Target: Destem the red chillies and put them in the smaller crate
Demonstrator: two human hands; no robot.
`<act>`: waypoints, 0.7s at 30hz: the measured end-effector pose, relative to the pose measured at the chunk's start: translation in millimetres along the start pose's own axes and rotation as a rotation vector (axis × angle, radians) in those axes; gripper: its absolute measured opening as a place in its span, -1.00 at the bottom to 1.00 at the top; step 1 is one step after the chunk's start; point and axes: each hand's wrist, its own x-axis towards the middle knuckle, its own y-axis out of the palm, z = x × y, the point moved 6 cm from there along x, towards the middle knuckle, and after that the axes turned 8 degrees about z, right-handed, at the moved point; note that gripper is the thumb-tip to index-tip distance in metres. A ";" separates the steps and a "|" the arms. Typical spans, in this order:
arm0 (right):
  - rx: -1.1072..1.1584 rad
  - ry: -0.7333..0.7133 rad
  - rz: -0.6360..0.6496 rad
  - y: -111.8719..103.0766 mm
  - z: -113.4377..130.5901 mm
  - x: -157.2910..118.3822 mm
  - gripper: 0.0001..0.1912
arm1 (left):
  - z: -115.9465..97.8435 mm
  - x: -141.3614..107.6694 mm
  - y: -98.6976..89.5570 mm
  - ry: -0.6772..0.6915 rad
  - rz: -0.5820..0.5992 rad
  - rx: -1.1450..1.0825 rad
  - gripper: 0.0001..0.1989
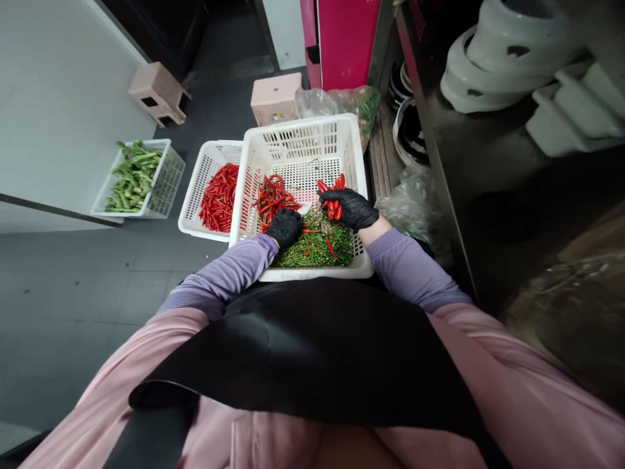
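Note:
My right hand (352, 207), in a black glove, is closed round a bunch of red chillies (334, 207) that stick out past the fingers. It hangs over the right side of a large white plastic basket (301, 133). My left hand (286, 227), gloved in black too, is low in the basket with its fingers curled down, beside a pile of red chillies (273, 197). What its fingertips hold is hidden; a single red chilli (310, 230) lies by them. Green chilli stems (315, 251) cover the near part of the basket, with a few red chillies among them.
On the left, a smaller white basket (193, 221) holds red chillies. Farther left, another basket (168, 182) contains green vegetables. Two pink stools (276, 96) stand beyond. Plastic bags (410, 205) and a metal shelf (439, 156) with white containers (488, 78) line the right.

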 end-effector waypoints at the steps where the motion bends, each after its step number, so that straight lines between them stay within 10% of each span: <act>1: -0.037 0.012 0.003 -0.4 -1.0 -0.4 -0.74 | -0.9 0.4 1.0 -0.001 -0.001 0.017 -0.65; 10: -0.379 -0.045 0.191 15.4 3.8 -8.0 -0.73 | 17.2 11.6 -38.6 0.176 -0.091 -0.003 -0.75; 16: -0.463 -0.086 0.034 11.2 10.3 -10.4 -0.78 | 4.5 17.2 -73.6 -0.073 -0.273 -0.070 -0.65; 21: -0.333 -0.109 -0.084 -1.9 10.7 -6.4 -0.82 | -1.1 29.5 -57.1 -0.297 -0.060 -0.131 -0.58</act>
